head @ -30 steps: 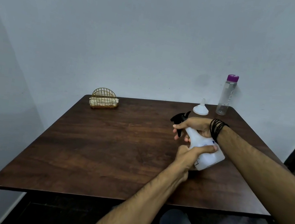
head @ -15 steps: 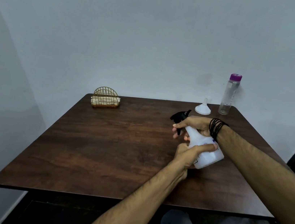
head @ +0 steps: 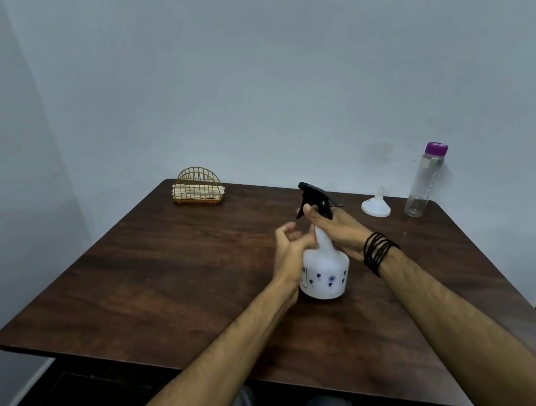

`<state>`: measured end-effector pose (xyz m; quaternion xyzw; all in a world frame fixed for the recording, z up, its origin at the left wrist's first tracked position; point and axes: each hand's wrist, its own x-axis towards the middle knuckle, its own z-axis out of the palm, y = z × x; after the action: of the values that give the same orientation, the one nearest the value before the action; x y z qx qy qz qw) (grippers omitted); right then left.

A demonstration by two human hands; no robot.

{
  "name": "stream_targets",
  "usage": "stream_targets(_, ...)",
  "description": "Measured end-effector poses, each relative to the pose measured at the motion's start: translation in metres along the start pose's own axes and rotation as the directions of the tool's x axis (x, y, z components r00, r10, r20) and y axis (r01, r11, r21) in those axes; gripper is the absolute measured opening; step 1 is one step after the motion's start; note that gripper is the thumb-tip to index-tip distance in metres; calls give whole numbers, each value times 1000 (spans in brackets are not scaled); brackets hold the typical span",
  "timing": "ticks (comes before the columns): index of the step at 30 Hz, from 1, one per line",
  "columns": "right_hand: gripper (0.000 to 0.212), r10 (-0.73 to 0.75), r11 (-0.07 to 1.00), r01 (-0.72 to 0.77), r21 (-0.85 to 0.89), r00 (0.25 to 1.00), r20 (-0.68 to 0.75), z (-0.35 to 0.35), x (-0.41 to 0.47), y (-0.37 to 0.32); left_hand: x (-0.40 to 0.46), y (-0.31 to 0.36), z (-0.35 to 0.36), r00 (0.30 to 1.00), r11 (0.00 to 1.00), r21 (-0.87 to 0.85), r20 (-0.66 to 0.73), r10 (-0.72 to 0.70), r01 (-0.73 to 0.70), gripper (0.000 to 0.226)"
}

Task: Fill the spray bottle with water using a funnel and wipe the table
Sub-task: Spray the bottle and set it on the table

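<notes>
A white spray bottle [head: 327,273] with small blue flowers and a black trigger head stands upright in the middle of the dark wooden table [head: 175,310]. My right hand [head: 335,227] grips its neck just under the trigger head. My left hand [head: 291,249] rests against the bottle's left side with fingers loosely spread. A white funnel [head: 376,206] sits wide end down at the back right. Beside it stands a clear water bottle [head: 424,181] with a purple cap. A gold wire holder [head: 199,186] at the back left holds folded cloths.
A grey wall runs close behind the table and along its left side. My knees show under the near edge. A dark object stands at the far right beyond the table.
The spray bottle was tilted and lifted in both hands; now it stands upright on the table. My left hand has loosened from its body, and my right hand stays at the neck.
</notes>
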<state>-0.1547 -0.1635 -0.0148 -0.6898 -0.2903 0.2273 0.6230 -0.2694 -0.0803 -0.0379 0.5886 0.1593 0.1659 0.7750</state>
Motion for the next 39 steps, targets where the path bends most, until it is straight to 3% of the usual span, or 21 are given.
stream_targets(2, 18, -38, 998, 37, -49, 999, -16, 4, 0, 4, 6, 16, -6, 986, 987, -95, -116, 120, -132, 53)
stream_targets(4, 6, -37, 995, 34, -94, 999, -27, 8, 1, 10, 12, 33, -4, 967, 975, -38, -143, 213, -220, 41)
stream_targets(6, 16, -27, 991, 23, -134, 999, -30, 10, 0, 16, 18, 47, 0, 965, 970, 33, -95, 244, -242, 31)
stream_targets(10, 20, -13, 989, 14, -149, 1000, 8, 9, -6, 22, 26, 61, -2, 982, 989, 59, 142, 126, -135, 26)
stream_targets(13, 25, -27, 992, 27, -127, 1000, 1, 8, -7, 24, 31, 59, -6, 971, 986, 74, 198, 133, -150, 23)
stream_targets(18, 17, -28, 997, 23, -77, 998, -65, 12, -5, 36, 34, 55, -7, 953, 992, -42, 277, 125, -118, 19)
stream_targets(24, 8, 20, 995, -4, -101, 988, 155, 14, -6, 36, 40, 49, 1, 918, 992, -127, 391, 68, -19, 24)
stream_targets(28, 7, 65, 993, -42, -110, 974, 216, 12, -7, 33, 49, 49, 5, 856, 994, -107, 517, 24, 37, 28)
stream_targets(30, 7, 34, 994, -17, -103, 985, 169, 9, -9, 35, 50, 50, 7, 863, 995, -95, 504, 22, 30, 30)
stream_targets(33, 30, -108, 990, 103, -95, 993, -47, 8, -19, 34, 48, 47, 4, 890, 996, -65, 448, 88, -66, 29)
stream_targets(35, 26, -158, 983, 145, -109, 980, -121, 9, -25, 34, 46, 39, -5, 896, 992, -18, 428, 118, -122, 27)
stream_targets(39, 34, -197, 976, 151, -160, 925, -326, 8, -30, 33, 43, 2, -31, 873, 970, 233, 485, -49, -75, 80)
